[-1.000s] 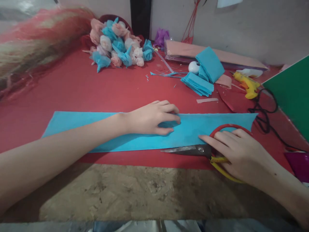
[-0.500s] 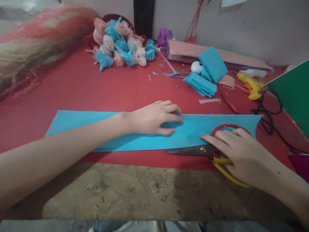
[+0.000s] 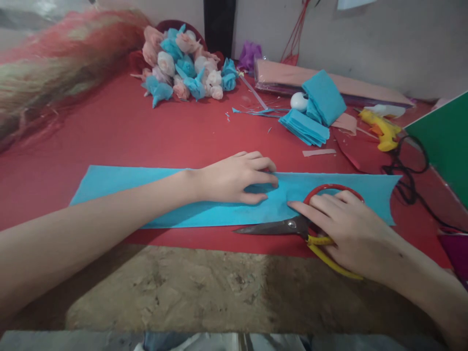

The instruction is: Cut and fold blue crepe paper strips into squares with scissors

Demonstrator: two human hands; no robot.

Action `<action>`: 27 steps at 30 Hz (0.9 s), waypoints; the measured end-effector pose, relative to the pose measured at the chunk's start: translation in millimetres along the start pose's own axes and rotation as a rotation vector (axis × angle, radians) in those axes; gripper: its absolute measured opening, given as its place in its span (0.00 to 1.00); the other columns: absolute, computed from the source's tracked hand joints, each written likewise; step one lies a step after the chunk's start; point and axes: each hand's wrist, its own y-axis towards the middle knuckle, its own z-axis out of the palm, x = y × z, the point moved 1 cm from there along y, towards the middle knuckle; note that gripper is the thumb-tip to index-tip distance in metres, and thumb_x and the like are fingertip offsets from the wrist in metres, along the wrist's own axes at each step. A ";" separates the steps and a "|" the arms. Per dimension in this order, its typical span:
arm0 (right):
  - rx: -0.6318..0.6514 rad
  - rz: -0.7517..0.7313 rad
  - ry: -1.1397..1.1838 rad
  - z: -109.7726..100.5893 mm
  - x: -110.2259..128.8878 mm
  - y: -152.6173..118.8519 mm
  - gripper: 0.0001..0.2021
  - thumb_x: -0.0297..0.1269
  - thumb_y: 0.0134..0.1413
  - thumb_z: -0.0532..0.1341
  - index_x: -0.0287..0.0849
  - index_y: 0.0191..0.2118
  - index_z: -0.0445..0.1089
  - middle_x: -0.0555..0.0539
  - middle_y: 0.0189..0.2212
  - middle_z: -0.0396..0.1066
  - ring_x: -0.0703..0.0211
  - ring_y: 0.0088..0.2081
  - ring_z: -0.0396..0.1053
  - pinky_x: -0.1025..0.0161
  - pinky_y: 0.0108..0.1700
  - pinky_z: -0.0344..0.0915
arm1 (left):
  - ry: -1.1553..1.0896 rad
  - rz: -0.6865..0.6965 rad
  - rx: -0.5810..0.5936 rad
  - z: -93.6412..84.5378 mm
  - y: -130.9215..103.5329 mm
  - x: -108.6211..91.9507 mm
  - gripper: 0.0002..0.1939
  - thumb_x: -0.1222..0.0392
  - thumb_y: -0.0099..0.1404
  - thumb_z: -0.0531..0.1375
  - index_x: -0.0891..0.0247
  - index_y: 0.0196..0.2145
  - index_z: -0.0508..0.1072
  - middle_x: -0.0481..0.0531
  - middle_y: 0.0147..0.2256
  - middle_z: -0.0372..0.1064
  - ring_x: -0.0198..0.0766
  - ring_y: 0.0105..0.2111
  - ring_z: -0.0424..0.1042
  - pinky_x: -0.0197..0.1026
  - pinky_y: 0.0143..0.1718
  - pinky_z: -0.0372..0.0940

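Observation:
A long strip of blue crepe paper (image 3: 120,178) lies flat across the red table covering. My left hand (image 3: 243,178) rests on its middle, fingers spread and slightly bent, pressing on the paper. My right hand (image 3: 340,224) grips a pair of scissors (image 3: 270,227) with one red and one yellow handle loop. The blades are together and point left along the paper's near edge. My right index finger reaches forward onto the paper, while the other fingers go round the handles.
Crepe paper flowers (image 3: 190,68) in blue, peach and white are heaped at the back. Folded blue paper pieces (image 3: 305,127) lie by a white ball (image 3: 299,102). A yellow glue gun (image 3: 382,129) with a black cord sits at right, near a green board (image 3: 446,146). Pinkish fibre (image 3: 66,58) fills the back left.
My right hand and the scissors have slid a little to the left along the paper's near edge. My left hand stays in place on the paper.

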 end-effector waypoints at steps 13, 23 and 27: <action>-0.072 -0.089 0.048 -0.9 -3.8 -2.7 0.18 0.20 0.45 0.50 0.31 0.44 0.65 0.45 0.26 0.68 0.54 0.28 0.62 0.59 0.34 0.54 | -0.005 0.001 0.002 -0.6 -0.2 -0.3 0.15 0.57 0.65 0.55 0.65 0.47 0.71 0.60 0.47 0.66 0.46 0.45 0.65 0.46 0.45 0.60; -0.042 -0.018 0.004 -7.1 2.3 -9.9 0.17 0.25 0.48 0.50 0.34 0.45 0.66 0.44 0.28 0.68 0.54 0.28 0.62 0.58 0.33 0.54 | -0.006 0.000 0.004 -1.6 0.1 -0.6 0.15 0.56 0.65 0.55 0.65 0.47 0.71 0.61 0.48 0.66 0.46 0.45 0.65 0.46 0.46 0.60; -0.009 0.032 0.065 -5.0 2.8 -10.3 0.17 0.28 0.49 0.52 0.34 0.47 0.65 0.43 0.32 0.68 0.52 0.32 0.63 0.57 0.35 0.55 | -0.005 -0.005 0.008 -1.6 0.0 -0.6 0.15 0.56 0.65 0.55 0.64 0.47 0.71 0.61 0.48 0.66 0.46 0.45 0.64 0.46 0.46 0.59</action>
